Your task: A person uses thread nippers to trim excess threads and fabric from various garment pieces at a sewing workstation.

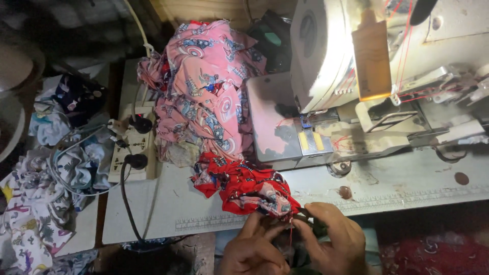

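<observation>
From the head view, the left hand (253, 250) and the right hand (331, 239) meet at the near edge of the sewing table (407, 188), both pinched onto the lower corner of a small red printed cloth (243, 186) that lies bunched on the table just in front of the sewing machine (367, 81). The left fingers are curled closed around the cloth's edge; the right thumb and forefinger are closed on something dark and thin at that same corner, and a red thread (291, 235) hangs down between the hands, though whether the right hand grips the thread itself cannot be told. To do this well, it looks wise to hold the cloth's edge taut between the two pinches, close to where the thread leaves the fabric, so nothing puckers. Behind the red cloth a pile of pink printed fabric (204, 86) rests against the machine's left side, and a power strip (130, 147) with black plugs lies on the table's left end, with more patterned scraps (35, 214) heaped beyond that end.
</observation>
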